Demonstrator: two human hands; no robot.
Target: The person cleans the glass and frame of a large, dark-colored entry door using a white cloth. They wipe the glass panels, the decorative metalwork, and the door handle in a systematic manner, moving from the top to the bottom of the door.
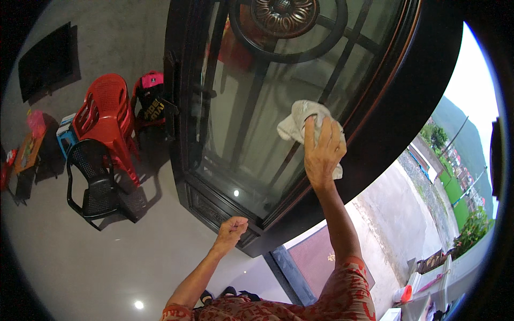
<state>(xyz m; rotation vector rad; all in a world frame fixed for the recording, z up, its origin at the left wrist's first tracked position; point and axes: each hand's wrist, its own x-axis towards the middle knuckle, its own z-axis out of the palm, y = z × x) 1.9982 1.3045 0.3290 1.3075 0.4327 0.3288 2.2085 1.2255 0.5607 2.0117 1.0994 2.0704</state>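
Note:
A dark metal-framed door (428,59) with a glass pane fills the middle of the view. My right hand (324,152) presses a whitish cloth (292,127) against the pane near its right frame, fingers spread over the bunched fabric. Part of the cloth hangs below the wrist side of the hand. Lower down, my left hand (232,231) is curled into a loose fist in front of the door's bottom panel (206,208). Nothing shows in its fingers, and whether it touches the panel is hard to tell.
Stacked red plastic chairs (107,128) and a black chair (96,184) stand at the left, near a small wooden table (29,152). A doormat (321,257) lies by the threshold at lower right. Outdoors, a concrete yard (385,214) stretches off to the right.

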